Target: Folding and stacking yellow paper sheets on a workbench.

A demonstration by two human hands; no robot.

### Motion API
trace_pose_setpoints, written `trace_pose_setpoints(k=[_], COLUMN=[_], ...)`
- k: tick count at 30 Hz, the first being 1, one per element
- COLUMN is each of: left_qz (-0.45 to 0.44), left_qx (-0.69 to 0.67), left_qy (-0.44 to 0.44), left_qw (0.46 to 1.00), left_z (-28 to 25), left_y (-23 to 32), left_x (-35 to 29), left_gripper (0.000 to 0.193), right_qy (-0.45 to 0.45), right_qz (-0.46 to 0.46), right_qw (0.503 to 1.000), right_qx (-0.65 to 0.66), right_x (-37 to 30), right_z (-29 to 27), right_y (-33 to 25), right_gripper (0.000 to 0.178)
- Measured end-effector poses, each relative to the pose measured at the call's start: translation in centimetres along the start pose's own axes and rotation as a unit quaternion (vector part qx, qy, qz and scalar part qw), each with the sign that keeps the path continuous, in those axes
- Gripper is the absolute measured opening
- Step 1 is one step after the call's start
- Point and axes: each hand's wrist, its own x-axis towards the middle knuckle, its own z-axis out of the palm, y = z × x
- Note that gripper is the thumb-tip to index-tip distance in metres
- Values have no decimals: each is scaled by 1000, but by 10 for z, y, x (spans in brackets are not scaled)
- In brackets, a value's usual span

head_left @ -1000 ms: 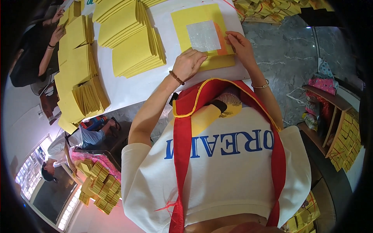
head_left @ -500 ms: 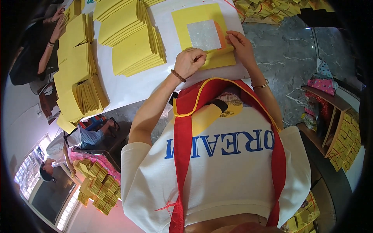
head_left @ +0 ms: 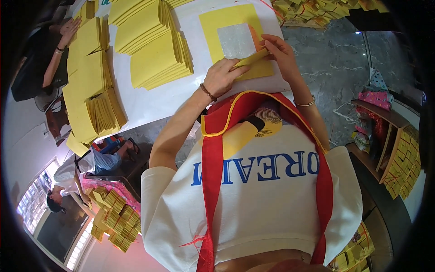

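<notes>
A yellow paper sheet [head_left: 209, 28] lies near the table's front right, with a silver square [head_left: 235, 41] and a strip of orange [head_left: 254, 35] on it. Its near edge is folded over into a narrow raised band [head_left: 252, 59]. My left hand [head_left: 222, 76] grips the left end of that band, fingers bent over it. At the other end, the thumb and fingers of my right hand [head_left: 281, 52] pinch the paper. Other yellow paper shows beneath the band. Part of the silver square's lower edge is hidden by my left fingers and the fold.
Fanned stacks of yellow sheets [head_left: 158, 56] stand left of my work on the white table [head_left: 199, 93]. Farther left are more yellow stacks [head_left: 88, 68], beside a co-worker's hands [head_left: 68, 31]. Another person [head_left: 74, 170] sits at lower left near tied yellow bundles [head_left: 115, 217]. Shelves [head_left: 389, 136] stand at right.
The folded band has lifted and narrowed, moving slightly away from me. My left fingers have stretched along it, while my right hand has shifted slightly left.
</notes>
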Motion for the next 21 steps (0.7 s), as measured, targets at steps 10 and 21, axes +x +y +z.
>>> trace_pose_setpoints(k=[10,21], left_qz=[42,-35], left_qx=[40,-127], left_qy=[-31,-35], left_qw=[998,991], left_z=[9,-2], left_y=[-1,-9], left_x=[-4,5], left_gripper=[39,23], right_qy=[104,93], right_qz=[-28,-8], right_qw=[994,995], right_qx=[-32,-23], right_x=[3,-5], right_z=[-23,-23], right_y=[2,16], right_gripper=[26,26])
